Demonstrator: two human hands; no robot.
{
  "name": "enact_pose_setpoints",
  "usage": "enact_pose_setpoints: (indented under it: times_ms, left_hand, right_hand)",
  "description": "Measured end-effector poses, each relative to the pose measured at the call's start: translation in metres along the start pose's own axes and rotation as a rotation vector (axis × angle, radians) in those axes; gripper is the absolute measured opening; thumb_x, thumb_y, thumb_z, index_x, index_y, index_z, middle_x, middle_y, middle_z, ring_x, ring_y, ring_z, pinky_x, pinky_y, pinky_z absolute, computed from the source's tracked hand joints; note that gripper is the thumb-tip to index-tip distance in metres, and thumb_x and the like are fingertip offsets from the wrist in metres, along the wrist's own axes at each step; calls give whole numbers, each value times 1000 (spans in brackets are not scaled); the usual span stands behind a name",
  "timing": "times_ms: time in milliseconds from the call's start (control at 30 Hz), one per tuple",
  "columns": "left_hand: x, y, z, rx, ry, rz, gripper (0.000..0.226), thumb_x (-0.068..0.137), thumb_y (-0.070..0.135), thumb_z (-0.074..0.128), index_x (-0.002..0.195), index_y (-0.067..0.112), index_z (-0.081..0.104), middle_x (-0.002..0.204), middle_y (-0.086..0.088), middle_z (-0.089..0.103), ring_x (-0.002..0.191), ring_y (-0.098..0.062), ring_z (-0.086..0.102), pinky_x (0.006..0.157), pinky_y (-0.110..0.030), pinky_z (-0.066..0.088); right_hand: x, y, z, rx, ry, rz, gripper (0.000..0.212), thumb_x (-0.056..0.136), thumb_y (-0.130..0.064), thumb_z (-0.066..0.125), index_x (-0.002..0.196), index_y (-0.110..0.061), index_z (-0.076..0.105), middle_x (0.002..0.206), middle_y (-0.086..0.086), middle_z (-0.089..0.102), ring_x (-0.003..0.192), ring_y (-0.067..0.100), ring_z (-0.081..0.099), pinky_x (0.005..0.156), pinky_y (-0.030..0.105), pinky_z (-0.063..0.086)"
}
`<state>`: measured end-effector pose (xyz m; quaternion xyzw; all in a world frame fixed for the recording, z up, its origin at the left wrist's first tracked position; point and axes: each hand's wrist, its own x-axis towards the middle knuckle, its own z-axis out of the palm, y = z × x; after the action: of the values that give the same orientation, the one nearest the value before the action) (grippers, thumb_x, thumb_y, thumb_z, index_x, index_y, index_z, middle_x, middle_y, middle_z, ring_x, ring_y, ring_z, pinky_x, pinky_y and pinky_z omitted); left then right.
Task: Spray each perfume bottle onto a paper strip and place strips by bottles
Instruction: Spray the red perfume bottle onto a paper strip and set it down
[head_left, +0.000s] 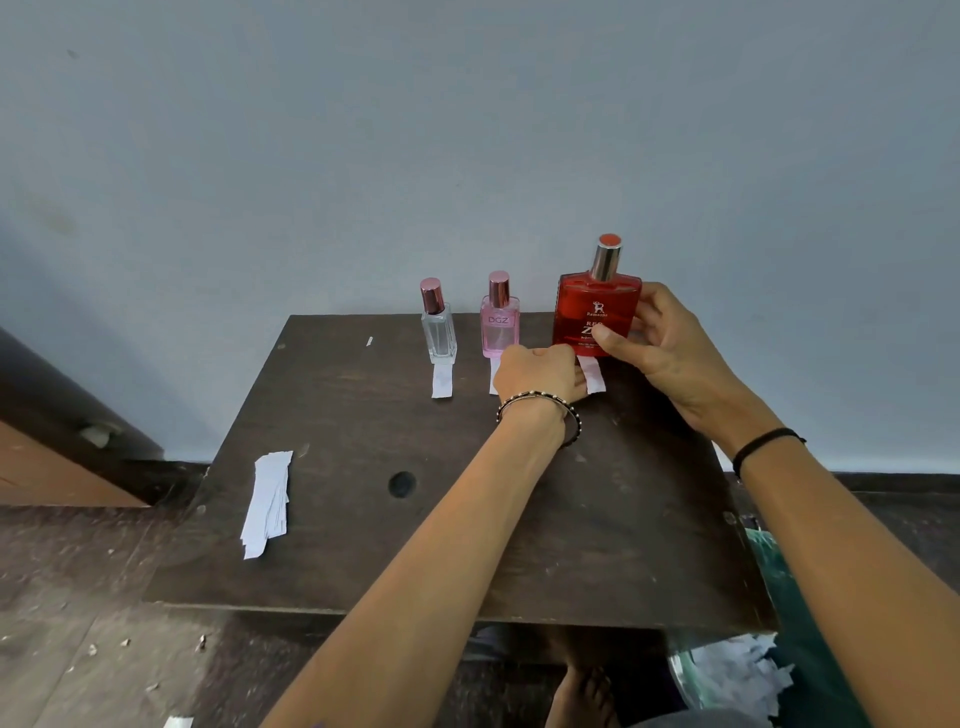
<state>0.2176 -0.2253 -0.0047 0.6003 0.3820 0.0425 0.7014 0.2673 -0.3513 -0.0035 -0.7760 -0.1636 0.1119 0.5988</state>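
Three perfume bottles stand at the far edge of a dark wooden table (363, 519): a clear bottle (439, 327), a pink bottle (498, 319) and a larger red bottle (595, 306). My right hand (654, 348) grips the red bottle, whose base is slightly tilted. My left hand (537, 371) pinches a white paper strip (592, 376) lying under the red bottle's front edge. Another strip (441, 382) lies in front of the clear bottle. A third strip (493, 376) in front of the pink bottle is partly hidden by my left hand.
A stack of spare paper strips (267, 501) lies at the table's left front. A dark round hole (401, 484) marks the tabletop. A blue-grey wall rises right behind the bottles. Torn paper scraps (737, 675) lie on the floor at the lower right, near a bare foot (582, 696).
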Motion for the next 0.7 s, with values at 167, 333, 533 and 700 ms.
enact_pose_setpoints:
  times_ms: [167, 333, 533, 700]
  left_hand:
    - [-13, 1, -8, -95, -38, -61, 7, 94, -4, 56, 92, 2, 55, 84, -18, 67, 78, -31, 72, 81, -44, 63]
    - [-27, -5, -16, -81, -41, -83, 7, 92, -5, 56, 86, -3, 55, 74, -19, 65, 73, -34, 72, 75, -40, 64]
    - [-54, -15, -35, -89, -65, -67, 21, 92, -5, 56, 112, -10, 57, 78, -20, 66, 66, -31, 72, 66, -35, 65]
    - [-78, -25, -64, 42, -59, 11, 16, 91, 2, 58, 77, 5, 62, 83, -16, 71, 73, -28, 74, 76, -38, 64]
  right_hand:
    - [-16, 4, -2, -58, 60, 83, 70, 89, -4, 73, 146, -15, 34, 148, 7, 50, 135, 19, 50, 115, 36, 40]
    - [-41, 3, 4, -81, 161, 179, 75, 90, 3, 68, 150, -14, 25, 148, 10, 51, 133, 20, 53, 113, 37, 42]
    - [-84, -3, 26, -109, 176, 207, 71, 93, -1, 66, 150, -15, 26, 140, 5, 58, 125, 15, 57, 108, 31, 44]
    - [-118, -14, 60, -160, 127, 146, 62, 91, -2, 68, 143, -16, 37, 130, -1, 63, 117, 9, 62, 96, 20, 48]
